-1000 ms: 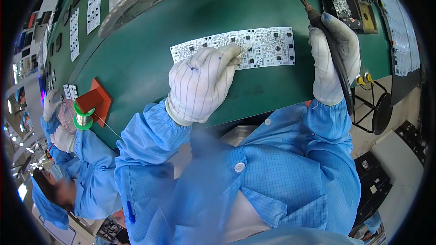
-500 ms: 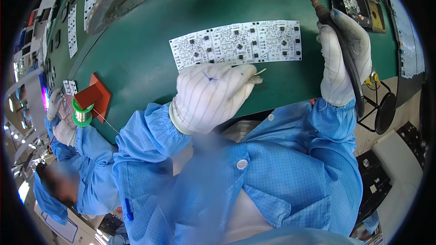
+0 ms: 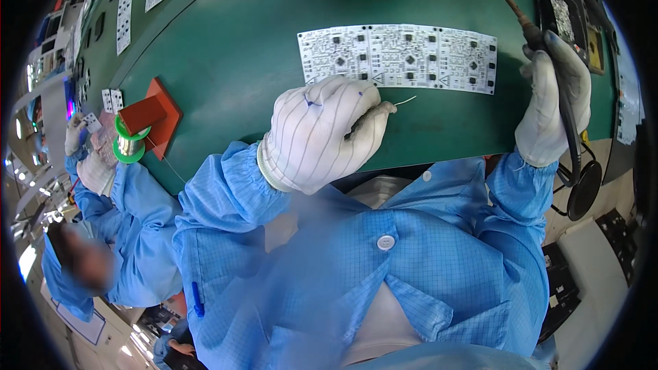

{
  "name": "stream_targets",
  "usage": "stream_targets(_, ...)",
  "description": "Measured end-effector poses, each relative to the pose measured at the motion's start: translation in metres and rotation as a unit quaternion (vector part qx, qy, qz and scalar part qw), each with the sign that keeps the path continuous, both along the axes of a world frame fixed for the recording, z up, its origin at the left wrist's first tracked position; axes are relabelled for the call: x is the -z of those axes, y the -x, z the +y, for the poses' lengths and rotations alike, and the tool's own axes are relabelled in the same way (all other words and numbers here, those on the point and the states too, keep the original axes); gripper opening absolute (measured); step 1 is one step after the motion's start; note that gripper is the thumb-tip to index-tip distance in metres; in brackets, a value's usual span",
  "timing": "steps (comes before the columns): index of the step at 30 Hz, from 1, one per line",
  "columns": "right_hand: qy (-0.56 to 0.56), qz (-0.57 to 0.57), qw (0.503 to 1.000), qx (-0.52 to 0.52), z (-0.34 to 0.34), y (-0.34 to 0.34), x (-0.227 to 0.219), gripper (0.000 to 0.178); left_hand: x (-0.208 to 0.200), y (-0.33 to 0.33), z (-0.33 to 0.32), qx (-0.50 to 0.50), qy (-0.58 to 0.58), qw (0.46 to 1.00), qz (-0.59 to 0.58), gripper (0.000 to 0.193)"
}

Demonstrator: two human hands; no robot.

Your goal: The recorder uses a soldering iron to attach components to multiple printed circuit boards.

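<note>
A strip of white circuit boards (image 3: 391, 55) with small black chips lies on the green mat. My left hand (image 3: 325, 133), in a striped white glove, is closed at the strip's near left edge and covers a little of it. Thin solder wire (image 3: 406, 101) sticks out from between its thumb and fingers, apart from the strip. Right of the strip, my gloved right hand (image 3: 554, 99) grips a soldering iron (image 3: 532, 33). The iron's bare tip points up and left, away from the boards.
A green-rimmed solder spool (image 3: 128, 151) hangs on a red stand (image 3: 163, 120) at left. Beyond it, a co-worker's gloved hand (image 3: 74, 133) holds a small white board. More board strips (image 3: 125, 14) lie far left. A black tray (image 3: 562, 17) stands at far right.
The view has shifted, moving the strip rightward in the picture. Relative to the strip, my left hand has moved left with the solder wire. The soldering iron stays raised at right.
</note>
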State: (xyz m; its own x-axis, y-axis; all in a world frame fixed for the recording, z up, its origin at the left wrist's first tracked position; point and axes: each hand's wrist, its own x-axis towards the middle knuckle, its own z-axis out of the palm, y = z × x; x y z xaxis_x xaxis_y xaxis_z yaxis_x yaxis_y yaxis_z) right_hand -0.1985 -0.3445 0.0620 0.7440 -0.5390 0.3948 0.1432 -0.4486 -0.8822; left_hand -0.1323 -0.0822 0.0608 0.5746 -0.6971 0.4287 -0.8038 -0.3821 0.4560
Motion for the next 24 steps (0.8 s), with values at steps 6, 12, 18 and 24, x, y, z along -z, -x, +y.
stream_targets(6,0.011,0.036,0.998,0.053,0.005,-0.002,0.001,0.026,0.001,-0.014,0.016,-0.03,-0.04,0.999,0.007,0.018)
stream_targets(12,0.024,0.039,0.997,0.065,0.011,-0.006,0.004,0.027,-0.004,-0.02,0.029,-0.104,-0.04,0.993,0.029,0.016)
stream_targets(18,0.026,0.041,0.996,0.072,0.007,-0.002,0.004,0.027,0.002,-0.025,0.028,-0.126,-0.041,0.991,0.014,0.016)
stream_targets(24,0.045,0.011,0.997,0.069,0.01,-0.005,0.009,0.026,-0.002,-0.02,0.027,-0.107,0.013,0.988,0.106,0.015)
